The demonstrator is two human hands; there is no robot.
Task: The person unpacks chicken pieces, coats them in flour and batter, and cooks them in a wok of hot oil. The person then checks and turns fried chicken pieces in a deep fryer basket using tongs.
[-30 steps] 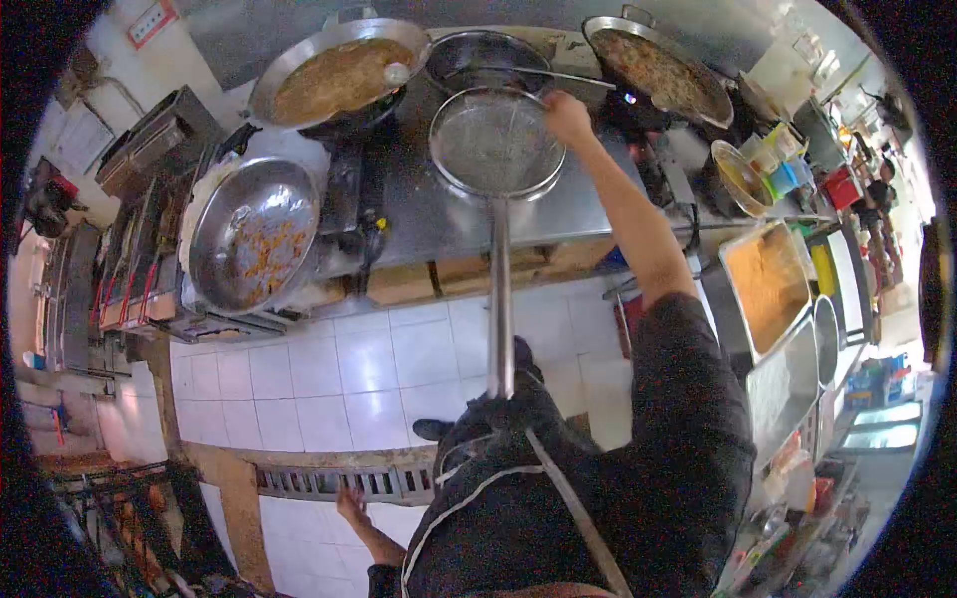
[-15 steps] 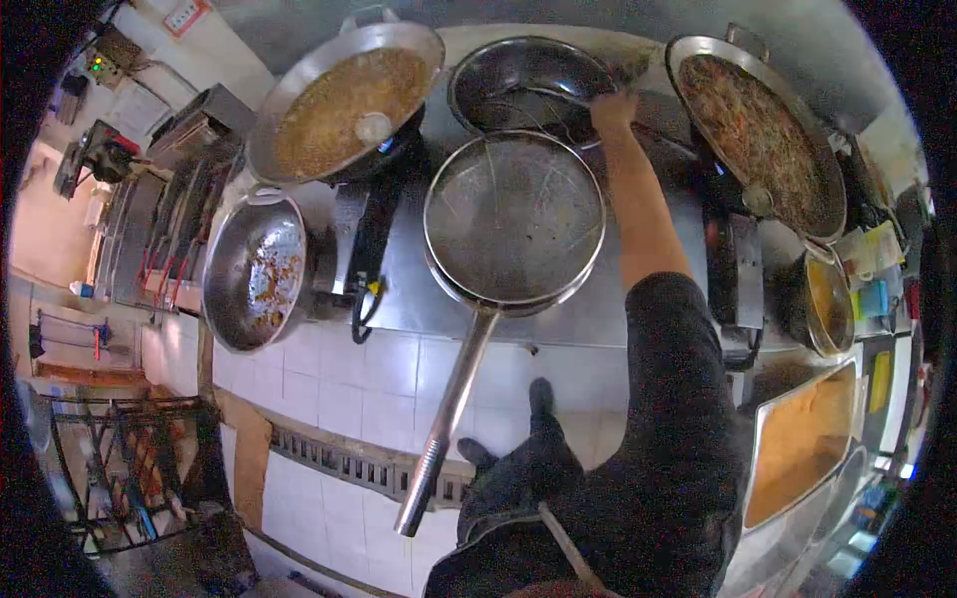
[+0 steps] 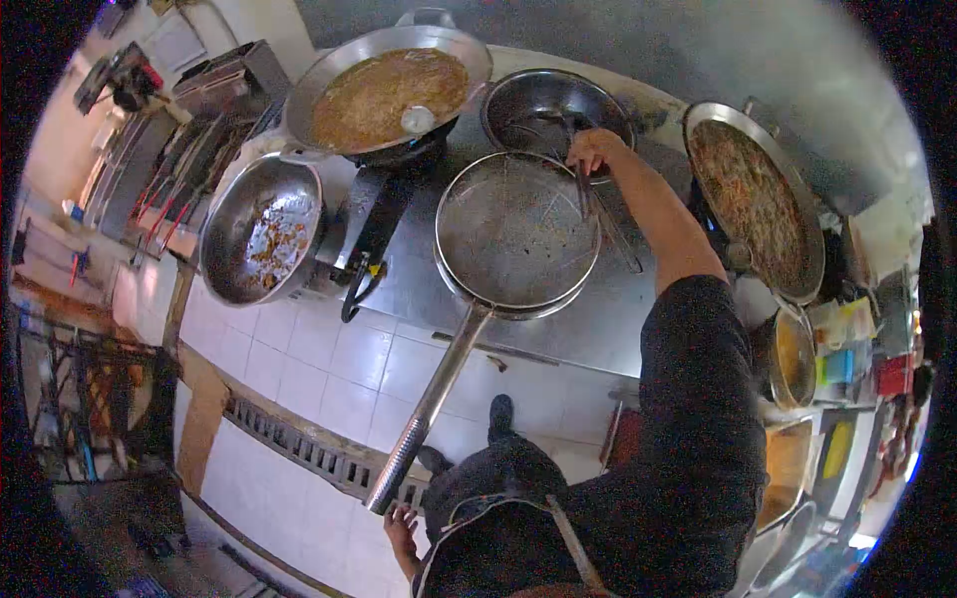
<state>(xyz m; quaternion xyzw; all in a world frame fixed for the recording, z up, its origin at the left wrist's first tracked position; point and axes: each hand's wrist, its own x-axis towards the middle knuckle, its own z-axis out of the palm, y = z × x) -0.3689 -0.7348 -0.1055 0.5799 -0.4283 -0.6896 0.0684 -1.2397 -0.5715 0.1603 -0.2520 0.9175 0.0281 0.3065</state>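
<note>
My right hand is closed on what look like metal tongs, at the far right rim of the strainer. Their long thin arms point back toward me, one across the mesh edge and one beside it. The round mesh strainer rests on a pan over the steel counter, small food bits on its mesh. Its long metal handle slants toward me. Just below the handle's end, my left hand has its fingers apart, holding nothing. Behind the strainer sits a dark metal bowl.
A wok of bubbling brown liquid stands back left, with a food-specked metal bowl nearer me. At right are another wok of food, a bowl of yellowish liquid and an orange tray.
My right hand has come back from the dark bowl to the strainer's rim, with the tongs now visible. My left hand has come into view by the handle. The view has shifted.
</note>
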